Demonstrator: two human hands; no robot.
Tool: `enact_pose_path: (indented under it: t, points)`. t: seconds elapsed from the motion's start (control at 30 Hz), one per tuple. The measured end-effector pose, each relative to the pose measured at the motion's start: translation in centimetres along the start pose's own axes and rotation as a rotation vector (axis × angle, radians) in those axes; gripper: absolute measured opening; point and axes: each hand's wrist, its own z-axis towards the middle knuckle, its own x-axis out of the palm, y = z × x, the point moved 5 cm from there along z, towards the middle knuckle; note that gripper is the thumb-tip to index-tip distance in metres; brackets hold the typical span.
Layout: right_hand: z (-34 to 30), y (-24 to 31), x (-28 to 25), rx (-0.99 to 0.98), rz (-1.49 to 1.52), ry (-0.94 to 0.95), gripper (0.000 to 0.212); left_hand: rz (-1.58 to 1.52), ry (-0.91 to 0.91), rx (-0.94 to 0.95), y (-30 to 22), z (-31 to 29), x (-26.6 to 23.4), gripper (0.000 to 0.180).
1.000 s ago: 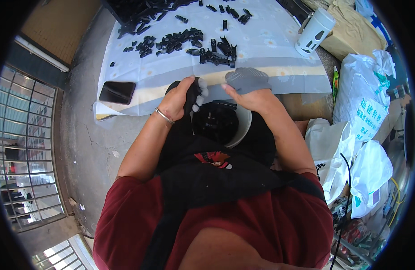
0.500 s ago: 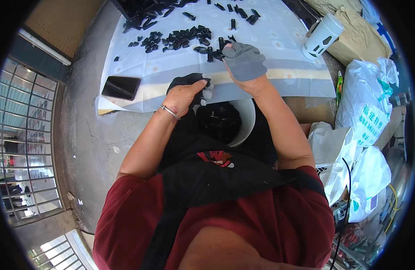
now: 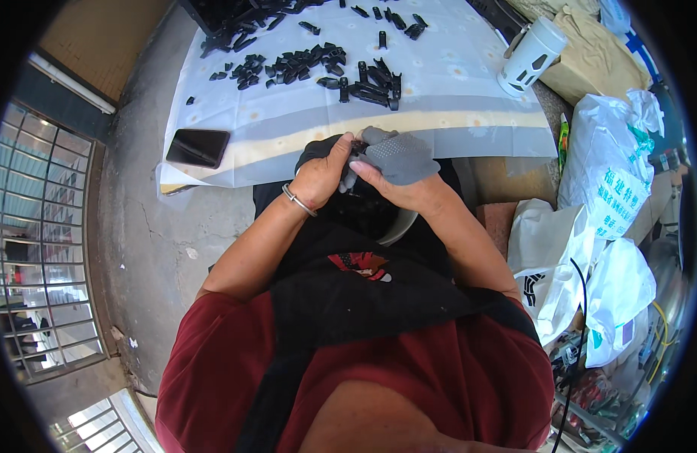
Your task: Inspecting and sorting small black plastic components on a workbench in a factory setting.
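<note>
Both hands meet over my lap, just in front of the table edge. My left hand (image 3: 323, 170), in a dark glove with a bare thumb, is closed around a small black plastic part (image 3: 357, 148). My right hand (image 3: 400, 160), in a grey dotted glove with its thumb bare, pinches at the same part, and the fingers hide most of it. Below them a pale bucket (image 3: 405, 224) holds dark pieces, partly covered by my hands. Beyond the hands lies a group of long black plastic parts (image 3: 373, 89) on the table, with a pile of smaller black pieces (image 3: 307, 64) to its left.
A black phone (image 3: 198, 147) lies at the table's left front on a flowered cloth (image 3: 273, 121). On the right stands a white tumbler (image 3: 533, 57). More black parts (image 3: 246, 19) spread at the far left. White bags (image 3: 601, 166) and a brick (image 3: 497, 224) sit right of me.
My right hand has drawn back from the black parts on the table and met my left hand over the bucket. The left hand has shifted slightly right. The view has tilted a little.
</note>
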Motion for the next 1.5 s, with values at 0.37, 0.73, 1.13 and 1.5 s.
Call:
enact_pose_path:
  t: [0.37, 0.73, 1.13, 1.5]
  points:
    - [-0.9, 0.4, -1.0, -0.079, -0.122, -0.126, 0.02, -0.245, -0.043, 0.033, 0.4, 1.1, -0.4, 0.051]
    - [-1.5, 0.5, 2.2, -0.062, -0.166, 0.034, 0.014, 0.229, -0.102, 0.248, -1.6, -0.3, 0.4, 0.035]
    - [6.0, -2.6, 2.2, 0.116, -0.215, 0.249, 0.028, 0.666, -0.345, 0.232, 2.3, 10.9, -5.9, 0.029]
    - [7.1, -4.3, 4.7, 0.024, -0.422, 0.042, 0.012, 0.841, -0.278, 0.392, 2.6, 11.3, -5.1, 0.02]
